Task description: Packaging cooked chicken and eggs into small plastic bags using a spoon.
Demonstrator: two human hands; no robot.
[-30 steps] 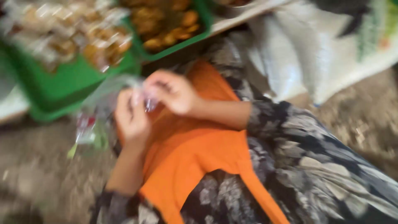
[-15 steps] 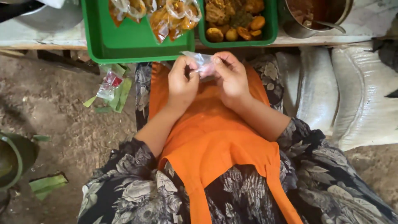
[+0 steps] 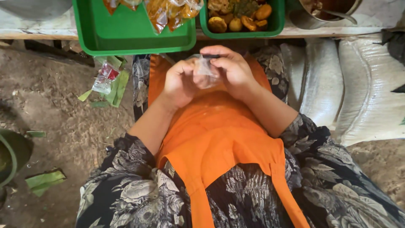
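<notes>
Both hands meet over the orange apron (image 3: 219,135), the small clear bag (image 3: 205,67) pinched between them: left hand (image 3: 179,82) grips its left edge, right hand (image 3: 232,69) curls over the top, equally near

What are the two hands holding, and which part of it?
A small clear plastic bag, pinched between both hands above the orange apron. The left hand has its left side, the right hand its top edge and right side.
</notes>
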